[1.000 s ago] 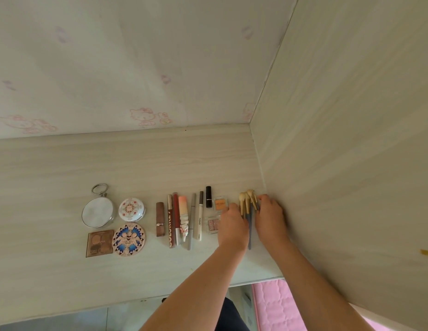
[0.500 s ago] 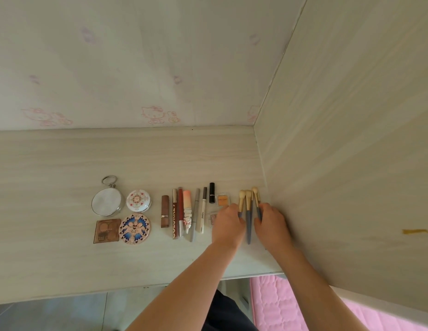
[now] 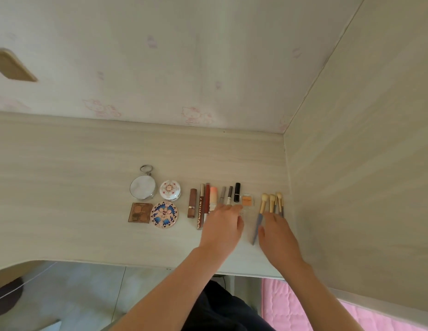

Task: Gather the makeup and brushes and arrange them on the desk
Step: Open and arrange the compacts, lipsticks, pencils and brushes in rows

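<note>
Left of the brushes (image 3: 264, 203) the left hand (image 3: 222, 225) hovers, the right hand (image 3: 278, 237) over their handles; both slack-fingered, gripping nothing, likely squaring the row.

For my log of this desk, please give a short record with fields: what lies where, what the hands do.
surface: desk
left group: round mirror, white compact, brown palette, blue patterned compact
middle row: brown lipstick, black lipstick, small orange case
right end: makeup brushes
left hand: open, over the middle row
right hand: open, over brush handles
</note>
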Tool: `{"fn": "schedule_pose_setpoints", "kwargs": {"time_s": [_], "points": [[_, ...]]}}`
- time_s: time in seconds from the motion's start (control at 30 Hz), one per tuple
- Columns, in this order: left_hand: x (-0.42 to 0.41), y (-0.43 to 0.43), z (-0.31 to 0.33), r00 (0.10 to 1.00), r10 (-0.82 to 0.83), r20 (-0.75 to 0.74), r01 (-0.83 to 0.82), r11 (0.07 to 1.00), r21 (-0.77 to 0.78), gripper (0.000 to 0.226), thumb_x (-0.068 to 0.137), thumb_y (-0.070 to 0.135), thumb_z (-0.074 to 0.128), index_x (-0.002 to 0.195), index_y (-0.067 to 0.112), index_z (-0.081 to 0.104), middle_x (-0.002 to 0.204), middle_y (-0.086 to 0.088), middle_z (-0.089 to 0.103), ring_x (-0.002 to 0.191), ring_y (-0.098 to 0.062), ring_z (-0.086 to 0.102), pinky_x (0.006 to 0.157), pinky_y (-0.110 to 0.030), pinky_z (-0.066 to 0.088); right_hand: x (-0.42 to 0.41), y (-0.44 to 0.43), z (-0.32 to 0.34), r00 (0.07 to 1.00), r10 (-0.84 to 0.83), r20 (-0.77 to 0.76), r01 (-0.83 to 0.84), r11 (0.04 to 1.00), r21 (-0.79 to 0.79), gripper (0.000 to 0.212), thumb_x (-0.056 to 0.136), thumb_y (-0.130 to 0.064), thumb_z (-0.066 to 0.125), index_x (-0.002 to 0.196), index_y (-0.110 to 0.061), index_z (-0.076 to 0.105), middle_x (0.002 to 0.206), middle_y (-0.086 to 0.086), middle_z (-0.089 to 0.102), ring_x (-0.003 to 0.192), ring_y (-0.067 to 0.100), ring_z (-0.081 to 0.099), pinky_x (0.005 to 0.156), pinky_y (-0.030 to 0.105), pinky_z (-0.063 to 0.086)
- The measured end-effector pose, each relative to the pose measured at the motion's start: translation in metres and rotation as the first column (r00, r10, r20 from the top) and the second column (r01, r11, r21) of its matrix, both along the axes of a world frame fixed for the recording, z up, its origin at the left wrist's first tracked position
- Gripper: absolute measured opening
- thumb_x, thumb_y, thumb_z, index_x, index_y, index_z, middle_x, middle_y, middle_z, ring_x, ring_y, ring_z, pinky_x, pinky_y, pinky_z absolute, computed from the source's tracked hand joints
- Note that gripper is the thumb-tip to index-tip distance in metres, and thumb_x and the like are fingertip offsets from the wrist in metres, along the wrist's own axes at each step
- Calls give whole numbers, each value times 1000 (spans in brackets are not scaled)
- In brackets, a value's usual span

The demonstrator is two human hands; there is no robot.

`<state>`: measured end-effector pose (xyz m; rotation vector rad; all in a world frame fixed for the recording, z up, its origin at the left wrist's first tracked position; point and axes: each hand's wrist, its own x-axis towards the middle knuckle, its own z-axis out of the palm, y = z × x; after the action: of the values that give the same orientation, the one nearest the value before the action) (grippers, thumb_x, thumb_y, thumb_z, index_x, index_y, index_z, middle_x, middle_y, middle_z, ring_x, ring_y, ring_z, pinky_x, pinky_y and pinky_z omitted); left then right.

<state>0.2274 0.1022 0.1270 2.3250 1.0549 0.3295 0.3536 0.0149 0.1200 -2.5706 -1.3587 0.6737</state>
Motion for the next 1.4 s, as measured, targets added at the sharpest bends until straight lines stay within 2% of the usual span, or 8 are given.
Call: {"fn": "schedule_pose_setpoints", "kwargs": {"time_s": [0.13,0.33,0.6,0.8,0.9,1.07,1.23,1.4], "points": [[-35,13,2,996,53,-78,-44,993,107,30,92,18,51,120,16,61,109,1,67,111,-20,52,89,-34,48,-21,17,6,997,74,-12,-74,997,15,38,97,-21,41,135,-16,41,134,4,46,123,21,42,93,30,42],[-88,33,-5,990,124,-61,-111,976,185,23,83,15,58,105,14,66,98,2,67,98,-21,59,82,-36,53,-59,46,6,974,224,21,-225,973,45,31,96,-18,42,127,-15,46,128,0,48,122,17,41,94,25,39],[-157,72,-24,979,181,-94,-162,970,183,30,79,12,67,109,12,66,106,1,67,105,-23,59,86,-37,54,-119,91,2,935,352,52,-355,930,93,34,94,-16,45,128,-13,49,129,2,50,125,20,40,102,28,38],[-209,124,-31,977,177,-121,-159,977,144,25,83,14,60,107,13,66,105,2,66,104,-21,57,78,-34,55,-169,132,0,943,322,84,-328,942,76,36,90,-16,54,126,-11,51,129,4,50,129,22,38,101,29,40],[-227,154,-36,977,159,-142,-147,985,88,29,83,19,53,108,12,66,106,2,66,104,-22,56,74,-35,55,-189,155,-4,962,246,120,-258,961,99,38,87,-18,61,123,-9,55,127,7,54,125,30,44,99,38,46],[-235,193,-43,984,100,-150,-106,994,-29,31,79,10,67,110,10,64,108,-4,64,107,-30,56,79,-35,52,-209,194,-14,964,166,206,-168,986,-7,55,73,-32,78,117,-7,57,121,9,58,124,39,47,94,42,50],[-225,217,-49,983,17,-181,-31,997,-74,42,93,27,54,133,15,48,128,0,51,126,-23,38,98,-29,40,-212,227,-22,969,183,168,-162,978,-133,75,85,-50,60,140,-8,33,144,5,34,144,36,7,116,40,20],[-218,221,-57,973,-21,-231,0,996,-91,51,94,35,50,140,13,39,140,-1,41,130,-26,30,105,-29,33,-212,233,-40,938,197,284,-169,978,-120,84,41,-55,87,104,-3,68,103,6,66,119,42,53,93,45,49]]}}
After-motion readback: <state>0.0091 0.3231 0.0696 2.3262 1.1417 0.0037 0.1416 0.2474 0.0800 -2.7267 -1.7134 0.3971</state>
